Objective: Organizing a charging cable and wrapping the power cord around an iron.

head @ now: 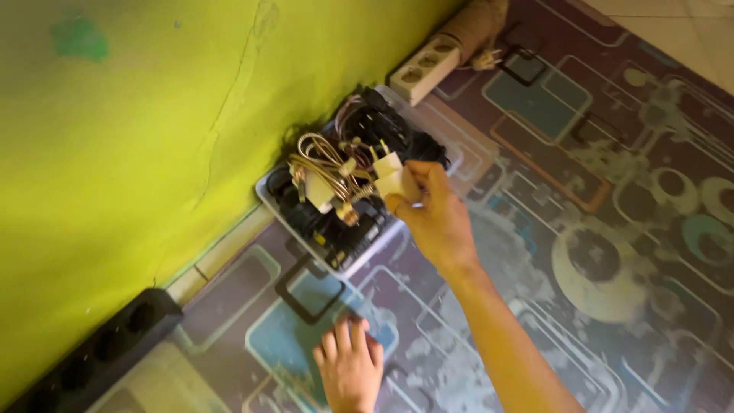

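Note:
A clear plastic box full of tangled black and beige cables stands on the patterned floor against a green wall. My right hand reaches over the box and pinches a small white plug adapter above the cables. Nearer to me, my left hand rests flat on the floor with its fingers apart, holding nothing.
A white power strip lies by the wall beyond the box, with a loose plug beside it. A black power strip lies along the wall at the lower left. The green wall fills the left side.

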